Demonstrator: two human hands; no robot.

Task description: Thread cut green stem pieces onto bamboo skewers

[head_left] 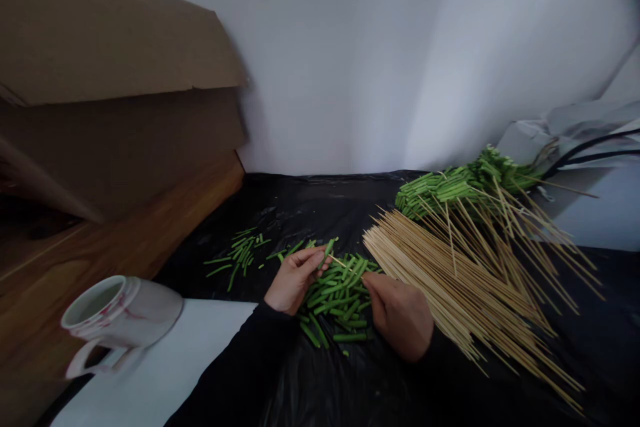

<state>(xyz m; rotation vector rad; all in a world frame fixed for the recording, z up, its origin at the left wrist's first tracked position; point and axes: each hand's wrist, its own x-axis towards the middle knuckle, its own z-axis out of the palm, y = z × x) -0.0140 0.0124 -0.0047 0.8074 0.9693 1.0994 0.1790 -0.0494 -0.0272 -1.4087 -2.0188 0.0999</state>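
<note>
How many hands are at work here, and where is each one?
2: the left hand, near the middle, pinching a green piece; and the right hand, gripping a thin stick, left of the heaped sticks. No other hands show.

Single head cam, looking forward and down from above; left hand and right hand near, just below frame center; wall fills upper view.

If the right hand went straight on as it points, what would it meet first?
The right hand would likely meet the heap of cut green pieces first; its height is unclear, so it might pass above toward the left hand.
</note>
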